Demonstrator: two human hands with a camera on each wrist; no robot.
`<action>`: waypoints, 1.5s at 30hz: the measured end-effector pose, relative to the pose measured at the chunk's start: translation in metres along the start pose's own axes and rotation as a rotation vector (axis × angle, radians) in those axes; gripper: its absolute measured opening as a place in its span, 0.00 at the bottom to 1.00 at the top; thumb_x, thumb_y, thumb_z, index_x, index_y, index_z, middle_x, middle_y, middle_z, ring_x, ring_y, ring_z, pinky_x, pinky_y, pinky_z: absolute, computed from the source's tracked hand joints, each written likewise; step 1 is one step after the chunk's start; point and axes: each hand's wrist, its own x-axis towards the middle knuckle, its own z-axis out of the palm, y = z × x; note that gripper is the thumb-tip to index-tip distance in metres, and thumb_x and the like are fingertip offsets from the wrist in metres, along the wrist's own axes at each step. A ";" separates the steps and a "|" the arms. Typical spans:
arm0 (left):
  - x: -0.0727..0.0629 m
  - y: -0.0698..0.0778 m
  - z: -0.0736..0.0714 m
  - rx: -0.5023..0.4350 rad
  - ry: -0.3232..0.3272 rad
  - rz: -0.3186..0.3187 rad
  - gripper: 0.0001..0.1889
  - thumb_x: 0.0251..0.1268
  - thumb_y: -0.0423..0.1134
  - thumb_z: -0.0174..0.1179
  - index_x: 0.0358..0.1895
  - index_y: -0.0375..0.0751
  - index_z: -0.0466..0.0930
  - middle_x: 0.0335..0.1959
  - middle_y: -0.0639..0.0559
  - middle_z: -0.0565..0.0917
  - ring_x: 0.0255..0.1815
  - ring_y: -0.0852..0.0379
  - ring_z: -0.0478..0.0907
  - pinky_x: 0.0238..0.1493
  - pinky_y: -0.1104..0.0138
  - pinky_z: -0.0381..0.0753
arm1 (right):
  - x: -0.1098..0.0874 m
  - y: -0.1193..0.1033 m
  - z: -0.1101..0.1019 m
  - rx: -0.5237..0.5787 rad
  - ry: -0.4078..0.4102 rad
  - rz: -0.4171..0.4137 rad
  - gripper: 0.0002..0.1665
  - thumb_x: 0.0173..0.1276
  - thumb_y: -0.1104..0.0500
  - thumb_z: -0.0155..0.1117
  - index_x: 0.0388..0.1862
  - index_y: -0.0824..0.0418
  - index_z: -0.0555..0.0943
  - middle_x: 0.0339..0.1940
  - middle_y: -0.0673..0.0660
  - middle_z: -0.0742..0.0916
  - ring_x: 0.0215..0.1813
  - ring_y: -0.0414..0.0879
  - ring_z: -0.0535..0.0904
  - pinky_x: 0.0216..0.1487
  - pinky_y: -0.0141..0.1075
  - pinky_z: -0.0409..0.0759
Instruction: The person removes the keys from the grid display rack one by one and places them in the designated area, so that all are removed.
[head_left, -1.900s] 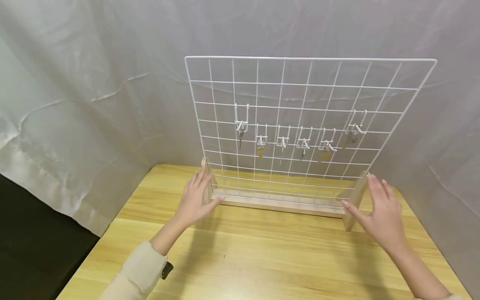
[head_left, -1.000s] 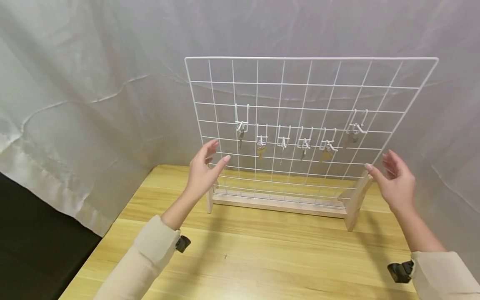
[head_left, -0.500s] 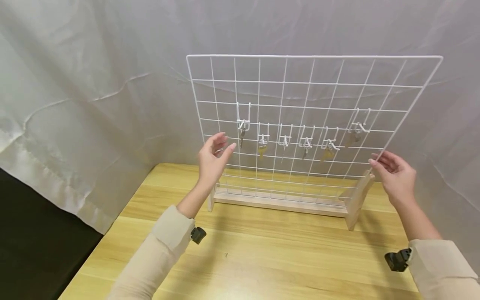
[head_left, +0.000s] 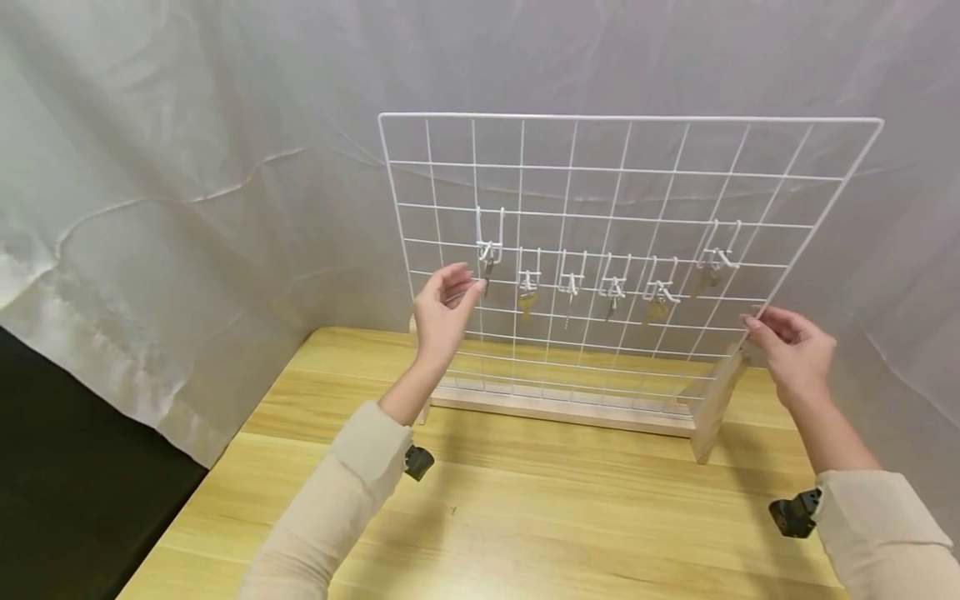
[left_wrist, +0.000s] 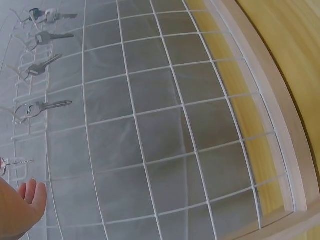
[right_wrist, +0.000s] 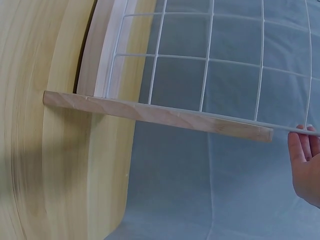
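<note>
A white wire grid panel stands upright in a wooden base. Several keys hang from white hooks on it, among them a silver key at the left and a brass key beside it. My left hand is raised before the panel's left part, its thumb close to the silver key, fingers loosely bent and seemingly holding nothing. In the left wrist view, part of that hand shows below a key. At the right edge, my right hand pinches the panel's outer wire; its fingers meet that wire in the right wrist view.
The stand's right wooden upright lies just below my right hand. A wooden table carries the stand, with a tiny dark mark in front. Grey cloth hangs behind and at both sides.
Both hands rise from the stand's wooden uprights. The left moves right and up to the leftmost key; the right takes hold of the panel's edge. The keys stay on their hooks.
</note>
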 end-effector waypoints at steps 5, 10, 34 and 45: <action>0.002 0.000 0.010 -0.005 0.010 0.022 0.18 0.54 0.31 0.65 0.48 0.30 0.76 0.45 0.36 0.82 0.46 0.46 0.81 0.51 0.66 0.82 | 0.001 -0.002 -0.002 0.029 -0.015 0.011 0.18 0.58 0.81 0.55 0.27 0.60 0.84 0.23 0.50 0.88 0.27 0.36 0.85 0.31 0.23 0.82; 0.002 0.001 0.018 0.001 0.058 0.017 0.14 0.53 0.30 0.65 0.43 0.29 0.78 0.41 0.36 0.84 0.42 0.46 0.82 0.46 0.69 0.83 | 0.000 -0.001 -0.003 0.042 -0.024 0.027 0.17 0.57 0.80 0.56 0.27 0.61 0.84 0.23 0.50 0.88 0.27 0.37 0.85 0.31 0.25 0.83; 0.011 0.005 0.019 -0.087 0.087 -0.078 0.08 0.53 0.26 0.63 0.37 0.25 0.80 0.37 0.32 0.84 0.23 0.71 0.76 0.29 0.81 0.80 | 0.001 0.002 -0.002 0.045 -0.024 -0.012 0.17 0.57 0.80 0.55 0.27 0.63 0.84 0.23 0.51 0.88 0.27 0.37 0.85 0.31 0.24 0.83; 0.006 0.017 0.011 -0.140 0.035 -0.151 0.08 0.53 0.26 0.63 0.38 0.26 0.80 0.34 0.38 0.86 0.24 0.69 0.79 0.34 0.75 0.84 | 0.002 0.000 -0.001 0.032 -0.017 0.026 0.20 0.58 0.82 0.53 0.25 0.60 0.84 0.22 0.49 0.88 0.26 0.36 0.85 0.30 0.24 0.82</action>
